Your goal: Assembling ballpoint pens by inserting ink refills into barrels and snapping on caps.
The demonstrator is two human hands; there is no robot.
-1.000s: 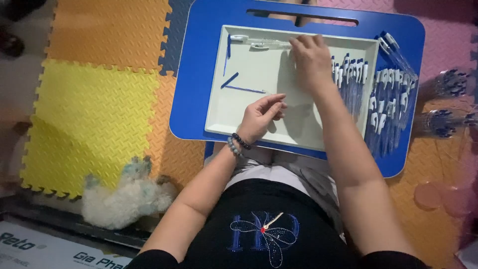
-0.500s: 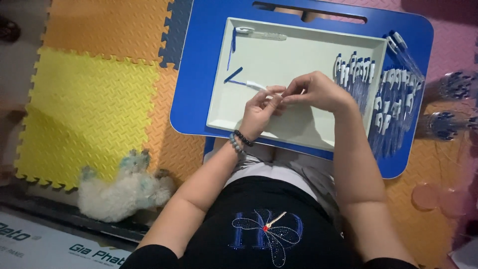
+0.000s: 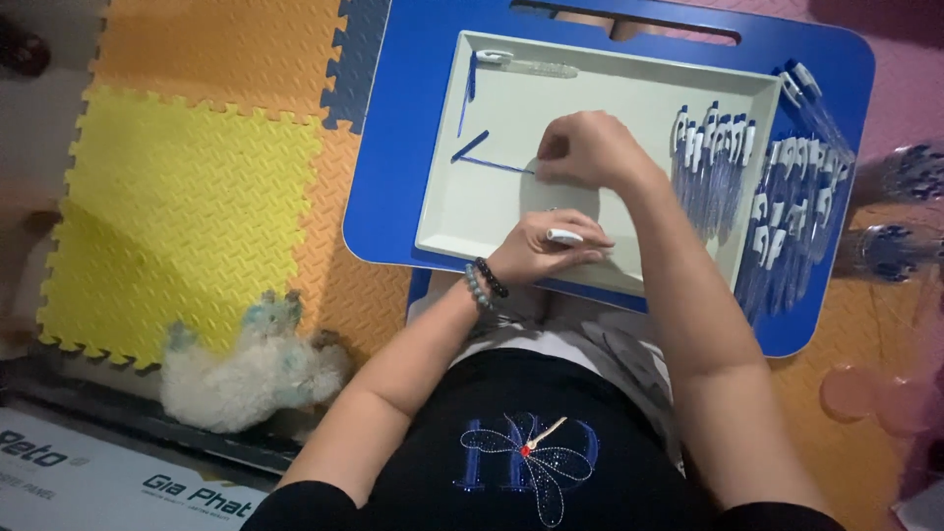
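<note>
A pale grey tray (image 3: 511, 211) lies on a blue lap table (image 3: 393, 177). My left hand (image 3: 546, 251), with bead bracelets at the wrist, rests at the tray's near edge and holds a small white pen part (image 3: 565, 236). My right hand (image 3: 590, 147) is in the middle of the tray, fingertips on the end of a thin blue pen refill (image 3: 497, 165). Another blue refill (image 3: 470, 146) lies slanted just beside it, and a third (image 3: 471, 84) lies along the tray's left wall. A clear pen barrel (image 3: 531, 67) lies at the far edge.
Several assembled pens (image 3: 713, 157) stand in a row at the tray's right side, more pens (image 3: 796, 206) lie on the table's right edge. Yellow and orange foam mats (image 3: 187, 197) cover the floor at left. A fluffy white toy (image 3: 246, 369) lies near my left elbow.
My hands have come apart. The right hand moved out to the blue refill in the tray; the left hand drew back to the near edge with the white part.
</note>
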